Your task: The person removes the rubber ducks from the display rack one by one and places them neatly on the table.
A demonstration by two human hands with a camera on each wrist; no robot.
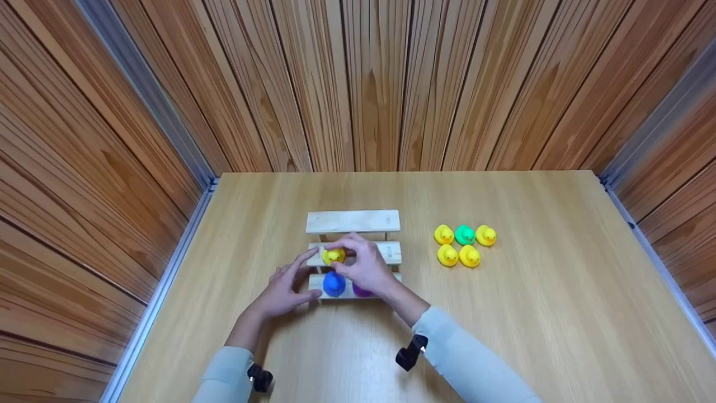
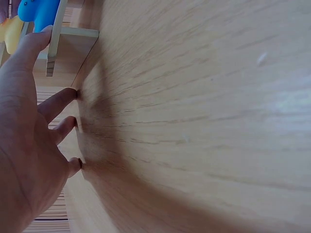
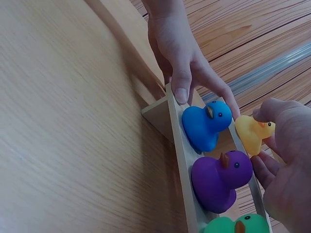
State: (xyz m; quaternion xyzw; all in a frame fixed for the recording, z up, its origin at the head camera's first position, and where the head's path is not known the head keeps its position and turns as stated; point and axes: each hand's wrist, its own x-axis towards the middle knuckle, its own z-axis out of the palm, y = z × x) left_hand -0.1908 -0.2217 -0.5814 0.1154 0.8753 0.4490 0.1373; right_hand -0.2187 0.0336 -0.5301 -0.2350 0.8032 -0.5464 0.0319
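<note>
A wooden rack with three stepped shelves stands on the table. My right hand pinches a yellow rubber duck between thumb and fingers at the left end of the middle shelf. On the bottom shelf sit a blue rubber duck, a purple one and a green one, the last cut off by the frame in the right wrist view. My left hand rests at the rack's left end, fingers spread. Its thumb touches the bottom shelf's end, and its lower fingertips reach the tabletop.
Right of the rack, several more ducks stand in two short rows: yellow ducks and a green duck. The top shelf rises at the rack's back. Wood-panelled walls enclose the table's back and sides.
</note>
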